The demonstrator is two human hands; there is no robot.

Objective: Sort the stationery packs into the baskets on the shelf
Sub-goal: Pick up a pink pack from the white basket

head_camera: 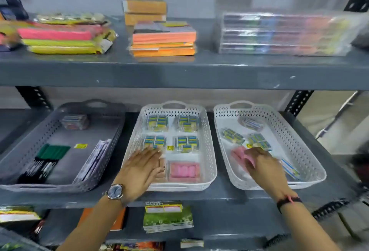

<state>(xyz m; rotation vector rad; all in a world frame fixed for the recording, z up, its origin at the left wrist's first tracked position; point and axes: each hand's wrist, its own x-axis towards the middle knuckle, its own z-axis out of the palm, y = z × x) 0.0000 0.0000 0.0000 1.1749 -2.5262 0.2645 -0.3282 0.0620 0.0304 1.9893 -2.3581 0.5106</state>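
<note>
Grey metal shelf [179, 74] holds three baskets. Left of the middle white basket [209, 150] sits a grey basket [111, 142]. Left hand [139, 168], fingers spread flat, hovers over the middle basket's front-left corner. Right of it, in the right white basket [311, 150], the right hand [263, 166] pinches a pink pack [238, 155], its long axis running front-to-back.

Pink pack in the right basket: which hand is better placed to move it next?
Right, probably. The right hand is already on the pink pack inside the right basket; whether it grips is unclear. The left hand lies flat over the middle basket.
</note>
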